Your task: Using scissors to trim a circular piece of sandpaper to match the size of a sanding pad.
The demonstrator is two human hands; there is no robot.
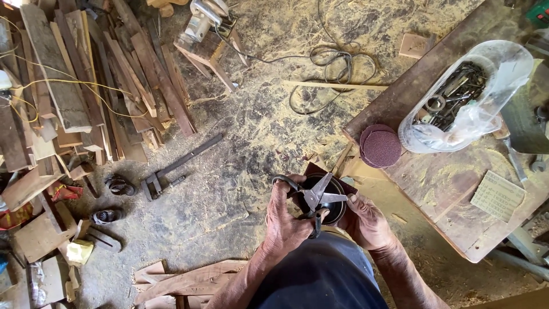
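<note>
My left hand [284, 220] grips the black handles of a pair of scissors [315, 193], whose steel blades stand apart. Between the blades lies a dark maroon sheet of sandpaper [343, 186] laid over a round black disc [334, 210]. My right hand [366, 220] holds the disc and sheet from the right side. Both hands are close above my lap, over dark blue cloth [323, 274].
A wooden workbench [452, 183] on the right carries round maroon sanding discs [380, 147], a clear plastic jar of metal parts [463, 97] and a paper pad [497, 196]. Sawdust covers the floor, with a bar clamp [177, 167], a coiled cable [331, 63] and stacked planks [91, 86].
</note>
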